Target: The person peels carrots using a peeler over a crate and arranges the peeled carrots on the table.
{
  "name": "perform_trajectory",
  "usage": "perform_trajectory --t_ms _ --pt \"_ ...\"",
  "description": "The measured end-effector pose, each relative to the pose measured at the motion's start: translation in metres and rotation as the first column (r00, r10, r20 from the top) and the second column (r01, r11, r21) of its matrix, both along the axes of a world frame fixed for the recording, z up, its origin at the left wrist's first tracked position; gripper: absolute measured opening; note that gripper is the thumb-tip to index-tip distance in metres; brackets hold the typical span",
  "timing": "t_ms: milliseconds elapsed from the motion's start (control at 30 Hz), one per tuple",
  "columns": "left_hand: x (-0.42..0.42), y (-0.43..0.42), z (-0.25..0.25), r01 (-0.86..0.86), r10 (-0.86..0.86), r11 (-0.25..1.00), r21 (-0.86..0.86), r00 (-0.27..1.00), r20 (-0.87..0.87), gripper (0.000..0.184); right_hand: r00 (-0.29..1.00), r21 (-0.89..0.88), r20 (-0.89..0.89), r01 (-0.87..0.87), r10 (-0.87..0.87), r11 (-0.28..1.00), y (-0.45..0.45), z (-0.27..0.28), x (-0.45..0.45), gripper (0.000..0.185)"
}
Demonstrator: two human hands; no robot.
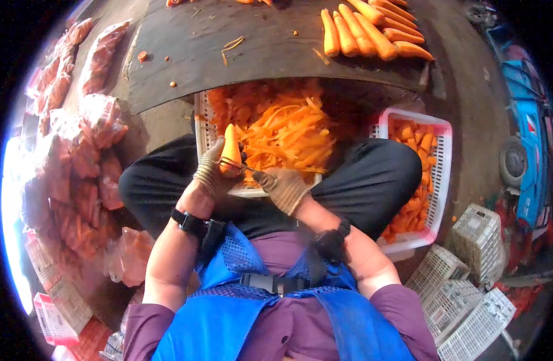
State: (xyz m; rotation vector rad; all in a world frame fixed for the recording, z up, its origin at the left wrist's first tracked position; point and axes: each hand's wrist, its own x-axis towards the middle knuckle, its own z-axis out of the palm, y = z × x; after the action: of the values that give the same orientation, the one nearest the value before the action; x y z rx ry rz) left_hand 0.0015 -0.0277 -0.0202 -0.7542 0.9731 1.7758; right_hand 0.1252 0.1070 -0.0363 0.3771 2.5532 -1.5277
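Observation:
In a striped knit glove, my left hand (209,167) is closed round the lower part of a carrot (230,143), its narrow end pointing up and away from me. My right hand (283,189), gloved too, grips a peeler (235,165) whose head lies against the carrot near its lower end. Much of the peeler's handle is hidden in the fingers. Beneath both hands, between my knees, a white basket (200,123) holds a heap of long orange peelings (291,135).
Several peeled carrots (363,33) lie on the dark board (252,60) ahead. To my right stands a pink-rimmed basket (447,153) of carrot pieces. Bags of carrots (77,192) crowd the left side. White crates (478,240) and a blue vehicle (532,138) stand farther right.

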Motion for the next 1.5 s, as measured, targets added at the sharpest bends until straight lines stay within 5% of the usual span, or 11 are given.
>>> perform_trajectory --t_ms 100,233,433,533,667,767,867,1000,1300,1433,1500 --pt "0.015 0.003 0.042 0.208 -0.187 0.973 0.098 0.963 -0.193 0.037 0.99 -0.004 -0.067 0.121 -0.121 0.993 0.004 0.018 0.0 0.057" --pt "0.054 -0.019 0.093 0.362 -0.361 0.925 -0.115 0.932 0.026 0.041 0.982 0.171 0.109 0.137 -0.157 0.976 0.007 -0.032 -0.003 0.056" --pt "0.029 -0.031 0.065 0.19 -0.187 0.982 0.006 0.971 -0.146 0.043 0.989 -0.068 0.139 -0.039 0.048 0.997 0.008 0.019 -0.012 0.056" --pt "0.014 -0.013 0.04 0.033 -0.034 0.995 0.095 0.999 0.006 0.039 1.0 -0.01 0.008 0.015 -0.015 1.0 0.002 0.007 -0.002 0.057" --pt "0.008 0.022 0.027 0.004 -0.008 0.991 -0.133 1.0 -0.028 0.032 0.995 -0.048 0.086 0.054 -0.05 0.997 0.003 -0.003 -0.002 0.051" --pt "0.021 0.016 0.056 0.276 -0.298 0.953 -0.128 0.932 -0.207 0.031 0.985 0.027 0.076 0.156 -0.157 0.987 0.01 0.003 0.002 0.039" --pt "0.05 -0.006 0.09 0.253 -0.253 0.967 -0.015 0.967 -0.039 0.036 0.976 0.102 0.043 0.209 -0.214 0.972 0.014 -0.046 0.004 0.045" --pt "0.047 -0.018 0.082 0.142 -0.14 0.989 0.034 0.989 -0.042 0.035 0.978 0.014 0.187 0.09 -0.092 0.996 0.014 0.001 -0.013 0.07" --pt "0.013 0.017 0.024 0.061 -0.061 0.982 -0.179 0.998 0.004 0.038 0.996 -0.007 0.069 0.055 -0.054 0.998 0.01 0.006 -0.001 0.056" --pt "0.034 0.009 0.076 0.389 -0.408 0.908 -0.157 0.904 -0.123 0.046 0.964 0.034 -0.028 0.266 -0.265 0.963 0.013 -0.014 0.001 0.058" --pt "0.045 -0.016 0.101 0.49 -0.538 0.827 -0.275 0.831 -0.14 0.049 0.958 0.08 0.216 0.175 -0.189 0.981 0.02 0.002 -0.004 0.062"
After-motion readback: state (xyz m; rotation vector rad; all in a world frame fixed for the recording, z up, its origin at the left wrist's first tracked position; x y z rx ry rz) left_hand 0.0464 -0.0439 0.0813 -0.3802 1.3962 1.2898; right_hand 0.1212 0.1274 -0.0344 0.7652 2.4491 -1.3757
